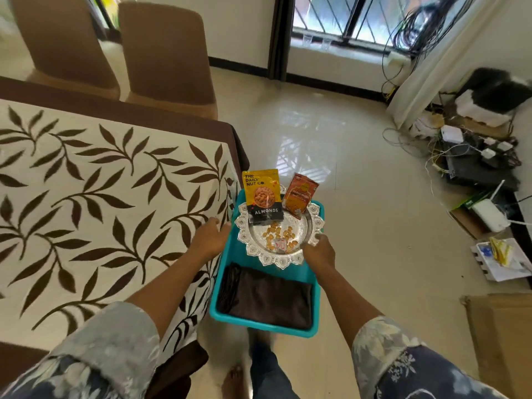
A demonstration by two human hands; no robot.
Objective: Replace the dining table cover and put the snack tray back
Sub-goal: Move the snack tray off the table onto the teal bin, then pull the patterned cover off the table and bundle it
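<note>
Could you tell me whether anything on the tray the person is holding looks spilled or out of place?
Yes. Loose almonds lie scattered on the ornate silver plate beside the yellow-and-black almond pouch, as if tipped out. The plate sits in the teal plastic tray, next to a folded dark brown cloth, an odd companion for snacks.

plate (308, 223) with two packets (263, 197) in basket (227, 283), folded cloth (267, 300) nearer, table (100, 182) left
</note>
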